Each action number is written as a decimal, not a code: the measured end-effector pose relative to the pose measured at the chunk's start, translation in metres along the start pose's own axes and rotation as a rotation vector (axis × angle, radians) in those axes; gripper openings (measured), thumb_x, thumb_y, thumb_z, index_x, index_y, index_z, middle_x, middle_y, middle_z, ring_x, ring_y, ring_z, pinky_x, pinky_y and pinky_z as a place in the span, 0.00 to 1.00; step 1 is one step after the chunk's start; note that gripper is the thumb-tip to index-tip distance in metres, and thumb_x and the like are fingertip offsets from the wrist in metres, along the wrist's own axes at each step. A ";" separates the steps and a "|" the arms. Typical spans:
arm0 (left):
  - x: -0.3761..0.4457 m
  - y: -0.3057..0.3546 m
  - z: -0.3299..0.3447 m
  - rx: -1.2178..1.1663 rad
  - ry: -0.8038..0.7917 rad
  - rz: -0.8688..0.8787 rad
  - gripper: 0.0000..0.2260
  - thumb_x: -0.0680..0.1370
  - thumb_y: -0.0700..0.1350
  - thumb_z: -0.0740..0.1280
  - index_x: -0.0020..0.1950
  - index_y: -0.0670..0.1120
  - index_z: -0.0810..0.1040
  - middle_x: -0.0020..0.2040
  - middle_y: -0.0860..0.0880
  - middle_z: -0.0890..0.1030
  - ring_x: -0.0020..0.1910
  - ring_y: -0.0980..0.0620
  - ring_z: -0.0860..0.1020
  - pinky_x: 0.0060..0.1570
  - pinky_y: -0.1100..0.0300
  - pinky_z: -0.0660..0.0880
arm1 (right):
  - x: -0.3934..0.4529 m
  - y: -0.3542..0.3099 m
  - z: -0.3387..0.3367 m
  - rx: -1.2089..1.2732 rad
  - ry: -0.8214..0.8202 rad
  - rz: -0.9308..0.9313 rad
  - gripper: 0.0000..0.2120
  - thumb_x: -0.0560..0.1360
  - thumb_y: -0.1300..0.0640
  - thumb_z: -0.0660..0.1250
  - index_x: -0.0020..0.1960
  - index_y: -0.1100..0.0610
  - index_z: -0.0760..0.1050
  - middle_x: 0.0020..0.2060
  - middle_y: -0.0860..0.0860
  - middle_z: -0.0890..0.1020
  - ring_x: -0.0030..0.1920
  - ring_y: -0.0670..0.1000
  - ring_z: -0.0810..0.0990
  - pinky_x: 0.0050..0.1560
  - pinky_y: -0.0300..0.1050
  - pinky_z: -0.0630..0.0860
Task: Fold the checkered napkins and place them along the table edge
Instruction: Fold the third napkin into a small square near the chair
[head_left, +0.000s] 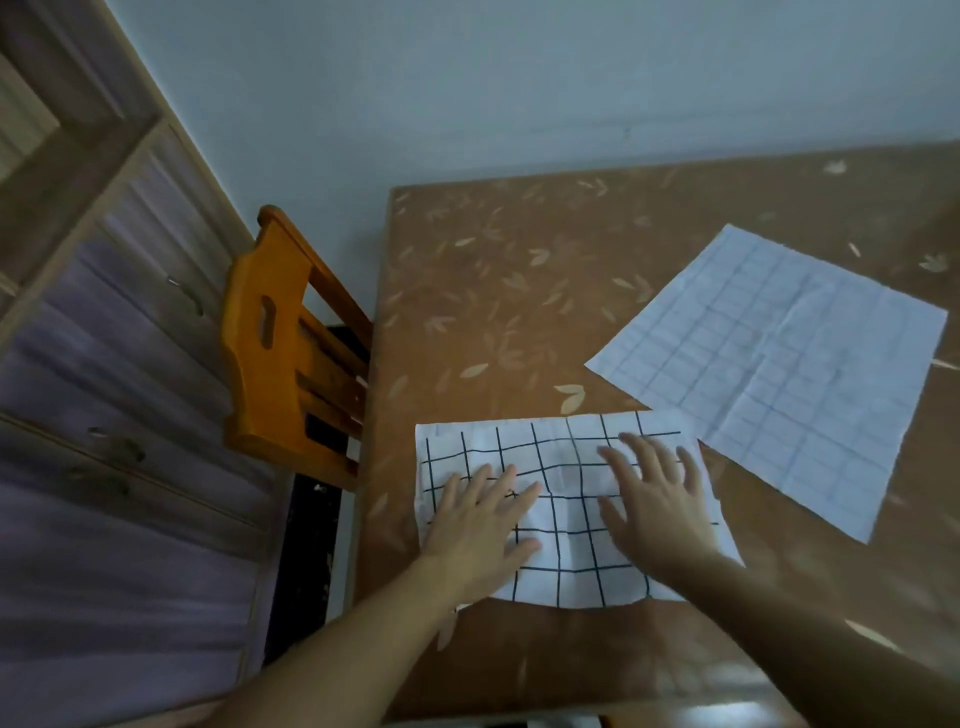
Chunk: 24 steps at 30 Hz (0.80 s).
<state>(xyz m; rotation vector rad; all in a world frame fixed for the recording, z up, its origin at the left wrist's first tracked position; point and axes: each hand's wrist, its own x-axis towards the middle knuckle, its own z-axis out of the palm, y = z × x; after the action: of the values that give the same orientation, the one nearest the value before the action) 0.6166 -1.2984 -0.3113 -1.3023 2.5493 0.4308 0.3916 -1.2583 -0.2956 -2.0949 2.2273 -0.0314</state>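
Two checkered napkins on my table

The near napkin (566, 519) is white with a bold black grid, folded into a wide rectangle with a few soft wrinkles through its middle; it lies flat close to the table's (493, 291) near edge and towards its left side, and I've got it under my palms. The far napkin (774, 364) lies open and flat, turned like a diamond, its grid pale and faint, with fold creases crossing it. Its lower edge passes just beside the near napkin's top right corner.
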 end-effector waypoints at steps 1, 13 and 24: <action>0.002 -0.001 0.002 -0.019 0.001 0.009 0.28 0.80 0.65 0.46 0.78 0.62 0.41 0.80 0.54 0.41 0.78 0.49 0.38 0.74 0.44 0.35 | -0.009 -0.005 0.010 0.009 -0.010 -0.040 0.23 0.76 0.42 0.58 0.68 0.49 0.68 0.69 0.52 0.71 0.71 0.55 0.65 0.72 0.62 0.56; -0.048 -0.017 0.012 -0.170 0.289 0.080 0.26 0.75 0.65 0.58 0.70 0.55 0.69 0.70 0.54 0.68 0.71 0.52 0.61 0.70 0.51 0.55 | -0.051 -0.027 0.042 0.060 0.095 -0.560 0.14 0.73 0.44 0.59 0.52 0.47 0.79 0.50 0.47 0.79 0.54 0.52 0.77 0.64 0.55 0.61; -0.080 -0.026 0.033 -0.226 0.433 -0.177 0.19 0.72 0.39 0.70 0.61 0.51 0.76 0.56 0.52 0.79 0.55 0.49 0.77 0.52 0.55 0.68 | -0.047 -0.039 0.034 -0.026 -0.001 -0.487 0.15 0.72 0.43 0.57 0.49 0.49 0.77 0.44 0.48 0.80 0.47 0.52 0.80 0.59 0.51 0.62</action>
<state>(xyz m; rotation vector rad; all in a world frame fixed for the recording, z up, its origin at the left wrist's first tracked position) 0.6866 -1.2411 -0.3175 -1.8657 2.7483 0.4518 0.4356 -1.2123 -0.3247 -2.5908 1.6694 -0.0314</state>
